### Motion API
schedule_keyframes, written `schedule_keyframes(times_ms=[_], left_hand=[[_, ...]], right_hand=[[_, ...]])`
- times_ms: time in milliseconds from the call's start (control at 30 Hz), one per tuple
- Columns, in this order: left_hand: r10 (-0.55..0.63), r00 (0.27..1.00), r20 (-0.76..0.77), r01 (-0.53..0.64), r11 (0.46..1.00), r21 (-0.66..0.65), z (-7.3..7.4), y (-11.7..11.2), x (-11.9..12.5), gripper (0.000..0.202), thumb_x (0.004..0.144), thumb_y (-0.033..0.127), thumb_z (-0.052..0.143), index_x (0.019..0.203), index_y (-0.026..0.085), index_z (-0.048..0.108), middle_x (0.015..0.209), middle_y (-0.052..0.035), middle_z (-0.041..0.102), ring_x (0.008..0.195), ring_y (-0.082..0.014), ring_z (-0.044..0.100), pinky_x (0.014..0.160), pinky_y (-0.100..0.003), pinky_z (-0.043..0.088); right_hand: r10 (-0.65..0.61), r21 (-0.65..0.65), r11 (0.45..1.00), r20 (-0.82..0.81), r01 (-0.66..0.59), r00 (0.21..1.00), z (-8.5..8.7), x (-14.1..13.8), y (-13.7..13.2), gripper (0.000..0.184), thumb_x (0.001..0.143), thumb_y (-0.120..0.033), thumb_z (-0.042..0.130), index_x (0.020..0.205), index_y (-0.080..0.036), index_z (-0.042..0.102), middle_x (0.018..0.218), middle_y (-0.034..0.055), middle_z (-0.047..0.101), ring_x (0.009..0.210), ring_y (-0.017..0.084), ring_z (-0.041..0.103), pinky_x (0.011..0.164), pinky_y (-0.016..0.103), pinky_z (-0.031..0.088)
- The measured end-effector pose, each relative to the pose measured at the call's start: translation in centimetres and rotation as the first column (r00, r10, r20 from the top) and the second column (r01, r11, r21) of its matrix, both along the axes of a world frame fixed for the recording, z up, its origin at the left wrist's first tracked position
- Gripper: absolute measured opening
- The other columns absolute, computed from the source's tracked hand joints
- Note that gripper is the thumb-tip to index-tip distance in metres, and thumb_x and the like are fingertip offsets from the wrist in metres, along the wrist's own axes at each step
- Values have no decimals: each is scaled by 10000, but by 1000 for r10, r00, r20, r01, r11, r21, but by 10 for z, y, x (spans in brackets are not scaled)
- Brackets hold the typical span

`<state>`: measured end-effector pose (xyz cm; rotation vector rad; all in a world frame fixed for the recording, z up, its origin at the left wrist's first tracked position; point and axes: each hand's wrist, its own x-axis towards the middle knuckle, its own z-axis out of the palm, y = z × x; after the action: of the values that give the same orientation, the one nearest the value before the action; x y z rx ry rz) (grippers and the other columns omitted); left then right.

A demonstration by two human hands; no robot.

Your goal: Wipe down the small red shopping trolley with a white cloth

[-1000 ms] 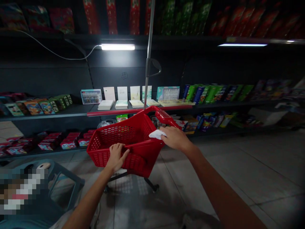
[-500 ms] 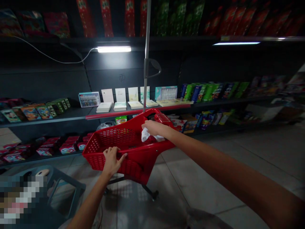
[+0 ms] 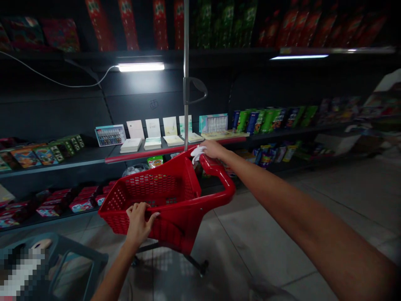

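Note:
A red plastic shopping cart (image 3: 184, 221) stands in front of me, its basket side full of small holes. My left hand (image 3: 140, 221) grips the cart's near rim, fingers hooked over the edge and thumb along the outside. At the far side of the cart's handle (image 3: 230, 190), my right hand (image 3: 213, 149) is closed on a white cloth (image 3: 198, 154), which it presses against the red plastic. Part of the cloth is hidden under the fingers.
Behind the cart, a shelf holds books (image 3: 153, 143), a boxed set (image 3: 110, 136) and green and blue packs (image 3: 269, 120). A metal pole (image 3: 186, 54) with a grey loop rises there. A blue-grey stool (image 3: 78, 251) stands at lower left.
My right hand has moved with the cloth from inside the handle area up to the handle's far side. My left hand keeps its grip on the rim. The view has shifted slightly.

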<state>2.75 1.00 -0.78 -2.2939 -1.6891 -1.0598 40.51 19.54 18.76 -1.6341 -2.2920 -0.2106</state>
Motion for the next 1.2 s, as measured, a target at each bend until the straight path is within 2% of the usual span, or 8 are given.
schedule_keyframes(times_ms=[67,200,467,600,700,933,1067,1200], left_hand=[[12,1000,-16,-12,1000,10,-1,0,-1,232,970,466,556,988,236,580,978,-70,692,976,-287,591,951,-476,363],[35,998,-56,-33,999,38,0,-1,0,241,985,460,524,1022,232,589,1003,-84,691,991,-298,595,951,-475,369],[18,997,-70,-16,1000,23,0,1,-4,350,967,579,529,1040,244,600,1018,-81,698,1017,-305,596,971,-473,363],[-7,999,-42,8,1000,26,-2,3,-8,355,957,582,542,1043,246,612,1030,-71,699,1013,-295,600,974,-467,359],[-25,999,-30,26,1000,18,-3,4,-14,356,957,591,538,1039,253,616,1026,-64,702,1024,-290,600,980,-465,350],[-33,999,-14,33,999,-1,2,2,-21,409,934,636,547,1028,245,622,1019,-65,707,1015,-286,608,974,-461,351],[-21,1000,-7,21,1000,-15,5,0,-19,418,923,651,551,1006,247,622,1011,-62,712,1017,-289,608,975,-460,350],[-27,999,-19,27,1000,-4,5,0,-13,397,935,626,553,1006,243,628,1002,-61,712,1013,-285,600,968,-456,342]], right_hand=[[-16,-91,996,-27,13,1000,-2,16,-8,332,963,-126,500,1189,-100,743,1248,138,737,1140,230,666,997,279,467],[5,-43,999,-203,-14,979,-11,34,-48,362,922,-163,548,1220,-133,751,1275,106,742,1164,237,685,1040,301,483],[297,129,955,-427,-268,854,-42,40,-179,334,859,-147,551,1069,-231,796,1253,44,747,1224,219,675,1132,385,480],[279,293,946,-521,-138,807,-66,23,-227,385,867,-123,524,1134,-260,765,1320,44,713,1267,225,653,1132,412,498],[279,397,916,-528,-57,802,-78,11,-243,399,885,-120,524,1184,-279,734,1392,41,667,1305,227,623,1148,424,494],[347,614,788,-384,-44,856,-100,-25,-260,491,905,-78,491,1315,-290,659,1431,58,632,1377,244,556,1216,515,426],[402,594,765,-141,-248,904,-111,-49,-267,466,911,-116,545,1335,-276,652,1401,51,665,1342,239,583,1204,459,450],[398,515,799,-69,-310,915,-94,-43,-256,315,907,-177,589,1192,-216,719,1311,78,711,1252,266,627,1151,458,486]])
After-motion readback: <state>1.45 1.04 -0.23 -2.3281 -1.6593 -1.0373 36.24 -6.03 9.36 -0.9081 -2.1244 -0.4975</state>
